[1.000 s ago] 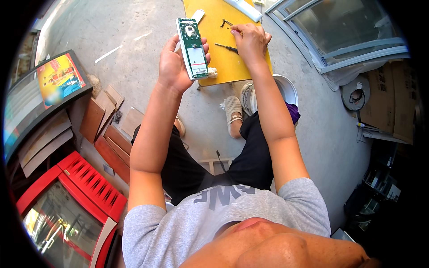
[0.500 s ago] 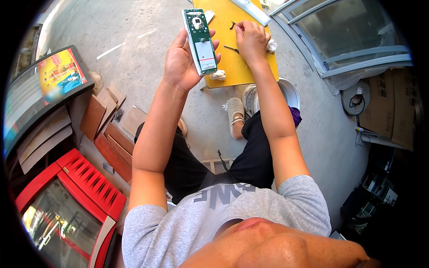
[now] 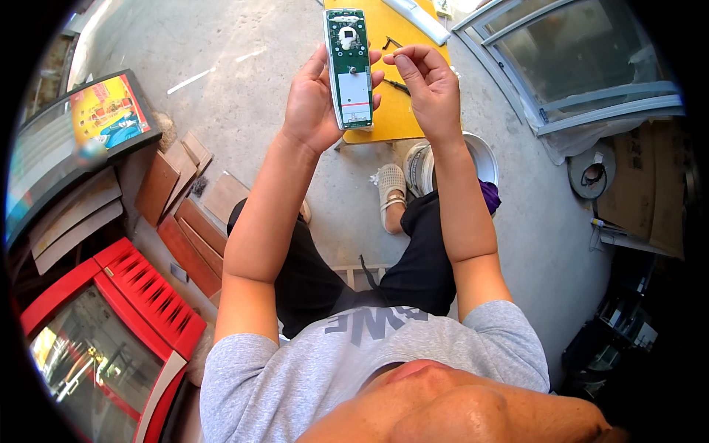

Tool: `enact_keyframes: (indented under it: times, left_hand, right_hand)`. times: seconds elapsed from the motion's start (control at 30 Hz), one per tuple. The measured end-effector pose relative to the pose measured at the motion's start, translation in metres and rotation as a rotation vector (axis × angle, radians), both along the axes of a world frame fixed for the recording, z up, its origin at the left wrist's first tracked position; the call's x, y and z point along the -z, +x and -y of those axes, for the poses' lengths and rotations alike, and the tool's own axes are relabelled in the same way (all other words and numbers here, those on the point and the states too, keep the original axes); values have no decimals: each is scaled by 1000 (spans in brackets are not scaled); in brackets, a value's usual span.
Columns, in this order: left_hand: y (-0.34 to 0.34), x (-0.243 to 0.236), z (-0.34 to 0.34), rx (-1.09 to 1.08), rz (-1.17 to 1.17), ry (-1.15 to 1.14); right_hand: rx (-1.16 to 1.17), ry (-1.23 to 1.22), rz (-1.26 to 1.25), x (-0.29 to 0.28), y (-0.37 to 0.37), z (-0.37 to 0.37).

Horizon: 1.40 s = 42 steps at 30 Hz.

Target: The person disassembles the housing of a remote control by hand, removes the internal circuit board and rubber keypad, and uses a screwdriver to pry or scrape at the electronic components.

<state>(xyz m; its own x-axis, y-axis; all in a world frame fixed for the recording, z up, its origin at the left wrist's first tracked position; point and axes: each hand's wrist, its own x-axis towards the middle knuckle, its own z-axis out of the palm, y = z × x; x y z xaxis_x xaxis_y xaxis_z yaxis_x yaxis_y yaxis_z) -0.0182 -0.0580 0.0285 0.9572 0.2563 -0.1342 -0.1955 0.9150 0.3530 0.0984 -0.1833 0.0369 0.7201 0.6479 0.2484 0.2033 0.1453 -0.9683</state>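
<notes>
A long device with an exposed green circuit board [image 3: 349,66] in a slim white shell lies tilted up in my left hand [image 3: 310,107], whose fingers wrap round its far side. My right hand [image 3: 434,92] is just right of the board over the table, thumb and index finger pinched together. Whether something tiny sits in that pinch I cannot make out. On the yellow table [image 3: 402,125], a thin dark tool [image 3: 396,86] lies partly behind my right hand. Farther back is a small dark piece [image 3: 392,43], and a long white cover [image 3: 418,21] rests near the far edge.
A white bucket [image 3: 484,159] stands by my right knee, with purple cloth [image 3: 490,196] beside it. At the right are a glazed window frame [image 3: 576,66] and cardboard [image 3: 628,192]. To the left stand wooden boards [image 3: 188,247], a red-framed cabinet [image 3: 159,295] and a dark-framed screen [image 3: 144,122].
My left hand has shifted right with the circuit-board device, which is now more upright. My right hand has lifted from the tabletop and turned, bringing its pinched fingers beside the board.
</notes>
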Motion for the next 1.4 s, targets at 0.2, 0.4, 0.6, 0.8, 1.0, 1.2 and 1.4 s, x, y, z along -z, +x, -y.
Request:
enact_keyframes:
  times: [0.2, 0.4, 0.6, 0.8, 1.0, 1.2, 1.4]
  left_hand:
    - [2, 0, 13, 34, -52, 47]
    - [4, -5, 25, 43, -85, 99]
    - [7, -9, 32, 52, -78, 137]
    - [8, -12, 35, 25, -103, 172]
    - [8, -10, 34, 15, -113, 209]
    - [8, -8, 33, 33, -104, 161]
    - [7, 14, 26, 122, 55, -86]
  right_hand:
    - [14, -32, 122, 0, -4, 6]
    - [41, -54, 178, 0, -1, 14]
    - [78, -82, 230, 2, 2, 18]
    - [94, -83, 260, 0, 1, 20]
    - [102, -104, 255, 6, 5, 19]
    - [30, -47, -30, 2, 2, 17]
    - [27, 41, -173, 6, 11, 18]
